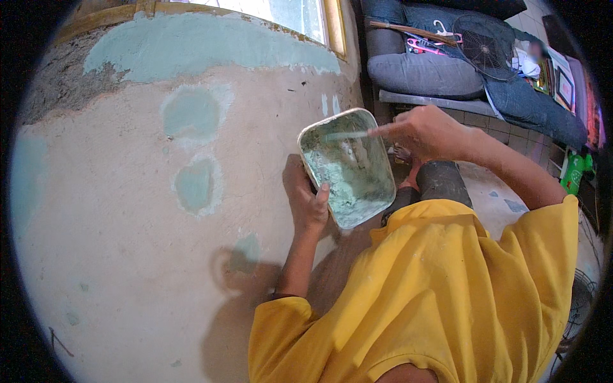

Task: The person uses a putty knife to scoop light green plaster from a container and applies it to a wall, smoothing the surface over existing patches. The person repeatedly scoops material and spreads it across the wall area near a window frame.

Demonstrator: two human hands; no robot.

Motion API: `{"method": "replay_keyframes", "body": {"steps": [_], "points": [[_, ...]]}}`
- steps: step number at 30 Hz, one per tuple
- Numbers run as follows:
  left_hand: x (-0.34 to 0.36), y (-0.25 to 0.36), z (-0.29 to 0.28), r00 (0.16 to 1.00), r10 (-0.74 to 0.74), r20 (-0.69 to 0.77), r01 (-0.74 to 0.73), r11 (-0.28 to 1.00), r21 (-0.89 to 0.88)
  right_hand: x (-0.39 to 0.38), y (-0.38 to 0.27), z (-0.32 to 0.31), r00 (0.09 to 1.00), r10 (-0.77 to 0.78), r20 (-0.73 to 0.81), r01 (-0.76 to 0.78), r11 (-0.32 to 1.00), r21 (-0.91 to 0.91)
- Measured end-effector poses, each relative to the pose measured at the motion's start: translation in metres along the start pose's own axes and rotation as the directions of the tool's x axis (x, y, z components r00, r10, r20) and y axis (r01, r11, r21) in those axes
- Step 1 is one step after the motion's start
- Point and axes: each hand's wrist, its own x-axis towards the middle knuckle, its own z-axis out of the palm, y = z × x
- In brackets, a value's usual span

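Observation:
My left hand (308, 203) grips a rectangular plastic tub (390, 182) by its near left side, thumb over the rim. The tub is tilted so that its inside shows, smeared with pale green filler (338, 180). My right hand (418, 131) is closed round a putty knife (346, 136), seen nearly edge-on, its thin blade reaching over the tub's opening. The handle is hidden in the fingers. Close to my left hand stands a plastered wall (128, 255) with green patches (195, 184).
A window (294, 19) with a wooden frame is set in the wall above a broad green band. At the far right, a dark sofa (424, 76) bears a fan grille (485, 48), hangers and other items. A green bottle (573, 172) is near my right elbow.

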Motion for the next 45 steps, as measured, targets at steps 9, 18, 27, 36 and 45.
{"method": "replay_keyframes", "body": {"steps": [9, 18, 27, 36, 45], "points": [[0.013, -0.018, -0.005, 0.981, 0.18, 0.069, -0.189, 0.965, 0.181, 0.004, -0.024, 0.011, 0.972, 0.196, -0.127, -0.216, 0.961, -0.174], [-0.008, -0.057, -0.008, 0.958, -0.09, 0.274, 0.11, 0.992, -0.061, 0.005, -0.041, 0.037, 0.981, 0.106, -0.163, -0.106, 0.994, 0.007], [-0.014, -0.055, -0.004, 0.951, -0.121, 0.286, 0.203, 0.939, -0.276, -0.019, -0.05, 0.044, 0.87, 0.448, -0.206, -0.276, 0.788, 0.55], [-0.018, -0.038, -0.006, 0.924, -0.139, 0.357, 0.207, 0.965, -0.16, -0.005, -0.061, 0.043, 0.846, 0.533, -0.016, -0.23, 0.393, 0.89], [-0.018, -0.045, -0.005, 0.893, -0.152, 0.424, 0.241, 0.957, -0.163, 0.004, -0.039, 0.072, 0.882, 0.391, -0.262, -0.068, 0.657, 0.75]]}}
